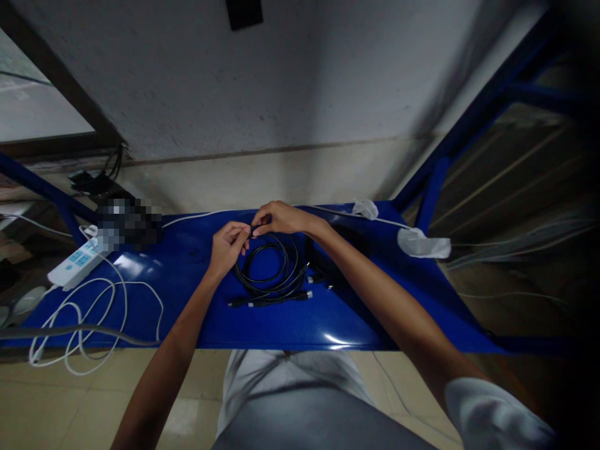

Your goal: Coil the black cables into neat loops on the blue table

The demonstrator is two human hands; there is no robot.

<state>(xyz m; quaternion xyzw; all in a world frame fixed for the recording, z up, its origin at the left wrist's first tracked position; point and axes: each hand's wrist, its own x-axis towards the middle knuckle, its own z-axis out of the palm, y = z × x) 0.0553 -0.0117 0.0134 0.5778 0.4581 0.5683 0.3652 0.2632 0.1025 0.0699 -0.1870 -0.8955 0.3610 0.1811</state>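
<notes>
A coiled black cable (296, 265) lies in loops on the blue tabletop, its plug ends (300, 295) toward the front edge. At the far side of the coil, my left hand (229, 244) pinches a stretch of black cable between thumb and fingers. Right beside it, my right hand (279, 219) also has its fingers closed on the black cable, the two hands almost touching. What exactly lies between the fingertips is small and partly covered. More black connectors (319, 277) rest just right of the coil, partly under my right forearm.
A white power strip (77, 259) and a tangle of white cord (112, 300) occupy the left end of the blue table (182, 300). White plastic wrapping (424, 242) sits at the right edge. A wall (281, 94) rises behind, with blue frame posts (429, 194) at the sides.
</notes>
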